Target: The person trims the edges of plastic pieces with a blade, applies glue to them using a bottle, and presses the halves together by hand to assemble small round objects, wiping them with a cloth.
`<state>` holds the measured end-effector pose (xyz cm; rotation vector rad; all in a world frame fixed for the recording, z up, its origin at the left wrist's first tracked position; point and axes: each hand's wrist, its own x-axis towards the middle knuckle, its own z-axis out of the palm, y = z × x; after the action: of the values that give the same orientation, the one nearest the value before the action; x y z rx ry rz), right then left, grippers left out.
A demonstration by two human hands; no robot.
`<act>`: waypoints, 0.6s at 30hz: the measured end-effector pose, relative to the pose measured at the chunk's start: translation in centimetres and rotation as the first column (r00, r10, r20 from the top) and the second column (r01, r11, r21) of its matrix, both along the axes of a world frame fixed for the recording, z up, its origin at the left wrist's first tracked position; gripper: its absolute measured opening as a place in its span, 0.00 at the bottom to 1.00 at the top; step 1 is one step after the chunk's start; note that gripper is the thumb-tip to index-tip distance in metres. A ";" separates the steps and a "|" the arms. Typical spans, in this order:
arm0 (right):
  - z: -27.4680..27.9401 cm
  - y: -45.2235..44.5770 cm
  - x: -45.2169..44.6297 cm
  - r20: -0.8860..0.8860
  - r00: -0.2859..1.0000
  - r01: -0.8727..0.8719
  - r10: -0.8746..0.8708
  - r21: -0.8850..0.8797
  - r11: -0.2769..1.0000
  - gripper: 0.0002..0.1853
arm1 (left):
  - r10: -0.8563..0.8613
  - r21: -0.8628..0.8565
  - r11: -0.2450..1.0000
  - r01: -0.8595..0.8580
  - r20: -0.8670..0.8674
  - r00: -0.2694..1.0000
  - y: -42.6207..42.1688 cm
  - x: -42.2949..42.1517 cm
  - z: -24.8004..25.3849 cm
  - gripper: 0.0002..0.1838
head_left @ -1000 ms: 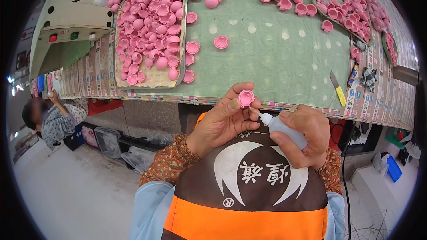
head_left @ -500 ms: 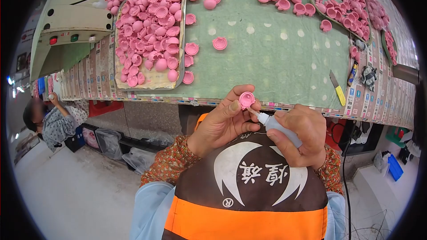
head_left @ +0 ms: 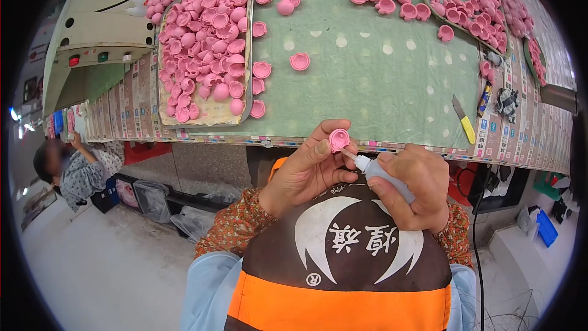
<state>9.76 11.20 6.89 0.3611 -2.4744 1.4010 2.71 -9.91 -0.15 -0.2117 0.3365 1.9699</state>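
Note:
Between its thumb and fingers my left hand (head_left: 310, 162) holds a small pink cup-shaped piece (head_left: 339, 140), hollow side facing up. My right hand (head_left: 416, 185) is wrapped round a translucent squeeze bottle (head_left: 390, 178) with a white cap. The bottle's thin nozzle points left and its tip is at the lower edge of the pink piece; whether they touch cannot be made out. Beyond my hands, a single pink piece (head_left: 299, 61) lies on the green cloth (head_left: 367, 86). A metal tray (head_left: 250, 43) heaped with similar pink pieces stands to the left.
A yellow-handled knife (head_left: 467, 127) lies at the cloth's right side, near a dark tube (head_left: 484, 98) and crumpled material (head_left: 507, 104). More pink pieces (head_left: 478, 12) fill a tray at the back right. A machine (head_left: 101, 40) stands left; another person (head_left: 76, 168) is at far left.
The bottle in my right hand has moved slightly left, bringing its nozzle closer to the pink piece. My left hand keeps its hold. The camera view has shifted a little.

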 end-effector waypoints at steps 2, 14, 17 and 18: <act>0.0 0.0 0.1 0.003 1.000 0.002 -0.002 0.005 1.000 0.15 | 0.001 -0.008 1.000 -0.002 -0.003 1.000 0.1 0.0 0.0 0.26; -1.1 0.8 1.6 0.368 0.886 0.412 -0.282 -0.345 0.844 0.23 | -0.052 -0.226 0.974 0.011 -0.178 0.983 0.9 -0.7 0.7 0.28; -3.1 2.2 1.0 0.417 0.862 0.502 -0.287 -0.636 0.586 0.25 | -0.102 -0.388 0.921 -0.017 -0.285 0.953 2.4 -1.9 1.9 0.27; -3.1 2.5 0.7 0.412 0.858 0.511 -0.307 -0.624 0.591 0.25 | -0.110 -0.370 0.929 -0.004 -0.286 0.952 3.0 -2.3 2.0 0.27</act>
<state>10.50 13.70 3.78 -0.5832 -1.7439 2.1142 0.42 -6.87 1.81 -0.1360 0.9065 1.8713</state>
